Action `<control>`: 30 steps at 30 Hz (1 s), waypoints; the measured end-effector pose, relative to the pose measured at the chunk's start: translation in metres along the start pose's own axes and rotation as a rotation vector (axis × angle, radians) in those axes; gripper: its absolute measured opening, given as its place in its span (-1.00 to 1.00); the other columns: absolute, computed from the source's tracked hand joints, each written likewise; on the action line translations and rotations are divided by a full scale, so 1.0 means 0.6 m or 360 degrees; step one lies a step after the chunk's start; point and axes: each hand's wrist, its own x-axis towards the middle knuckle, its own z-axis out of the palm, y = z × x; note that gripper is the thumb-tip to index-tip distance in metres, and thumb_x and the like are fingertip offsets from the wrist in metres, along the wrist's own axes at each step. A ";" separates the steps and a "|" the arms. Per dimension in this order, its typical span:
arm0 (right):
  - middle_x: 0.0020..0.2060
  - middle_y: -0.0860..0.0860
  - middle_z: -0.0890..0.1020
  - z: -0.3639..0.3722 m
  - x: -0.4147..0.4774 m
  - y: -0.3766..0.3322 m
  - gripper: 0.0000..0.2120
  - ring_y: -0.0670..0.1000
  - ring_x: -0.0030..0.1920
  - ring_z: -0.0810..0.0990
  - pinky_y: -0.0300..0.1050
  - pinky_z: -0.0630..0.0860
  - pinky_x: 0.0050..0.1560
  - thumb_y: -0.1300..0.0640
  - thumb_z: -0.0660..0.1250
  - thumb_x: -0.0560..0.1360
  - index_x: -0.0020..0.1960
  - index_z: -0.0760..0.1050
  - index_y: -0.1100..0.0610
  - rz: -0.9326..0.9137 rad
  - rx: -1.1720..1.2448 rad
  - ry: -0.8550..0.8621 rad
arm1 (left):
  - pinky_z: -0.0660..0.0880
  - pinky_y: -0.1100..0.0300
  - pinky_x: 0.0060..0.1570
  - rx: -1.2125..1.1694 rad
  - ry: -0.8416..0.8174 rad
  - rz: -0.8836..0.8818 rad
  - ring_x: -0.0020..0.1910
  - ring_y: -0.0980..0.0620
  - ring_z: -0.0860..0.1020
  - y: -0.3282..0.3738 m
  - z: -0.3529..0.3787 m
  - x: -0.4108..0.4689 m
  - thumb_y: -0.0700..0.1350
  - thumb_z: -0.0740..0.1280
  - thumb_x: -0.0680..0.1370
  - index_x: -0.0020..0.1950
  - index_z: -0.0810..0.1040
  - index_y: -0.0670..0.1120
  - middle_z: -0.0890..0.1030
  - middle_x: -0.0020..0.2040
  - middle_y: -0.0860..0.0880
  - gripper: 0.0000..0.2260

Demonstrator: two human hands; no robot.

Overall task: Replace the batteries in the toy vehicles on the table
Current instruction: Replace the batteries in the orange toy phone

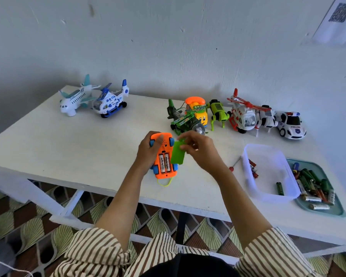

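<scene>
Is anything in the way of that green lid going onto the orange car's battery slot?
Nothing visible. The right hand pinches the lid just right of the car, which the left hand holds upside down. The slot lies open, with two batteries seated in it.

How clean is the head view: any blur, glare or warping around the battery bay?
Head view: batteries in the orange toy car are sharp, labels readable. Head view: light soft and even, no glare. Head view: the wide lens bows the table edge, and the wall sheet top right is blurred.
</scene>
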 end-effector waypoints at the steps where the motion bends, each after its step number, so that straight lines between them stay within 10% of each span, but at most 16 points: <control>1: -0.28 -0.03 0.53 0.010 0.001 -0.003 -0.83 -0.07 -0.28 0.52 -0.30 0.48 -0.20 0.32 0.37 0.46 0.04 0.55 0.20 -0.0070 -0.0042 -0.0081 | 0.57 0.22 -0.12 0.0009 -0.0010 0.0019 -0.12 0.07 0.61 0.000 0.000 -0.001 0.03 0.20 0.62 0.13 0.47 -0.05 0.59 -0.06 0.01 -0.80; 22: -0.17 0.16 0.62 0.070 0.006 0.011 -0.82 0.09 -0.21 0.55 -0.06 0.52 -0.13 0.30 0.37 0.46 0.06 0.55 0.23 -0.0168 -0.0241 -0.0237 | 0.48 0.35 -0.14 0.0079 -0.0001 0.0003 -0.05 0.11 0.55 0.001 0.000 -0.002 0.06 0.20 0.62 0.16 0.46 0.02 0.57 0.00 0.05 -0.80; 30: -0.02 0.16 0.48 0.102 0.002 0.020 -0.76 0.16 -0.04 0.48 -0.01 0.52 -0.12 0.19 0.47 0.31 -0.03 0.59 0.20 -0.0286 -0.0438 0.0316 | 0.52 0.33 -0.09 0.0077 -0.0084 -0.0036 0.02 0.03 0.55 0.004 0.002 0.001 0.06 0.16 0.63 0.24 0.44 -0.04 0.56 0.09 -0.03 -0.73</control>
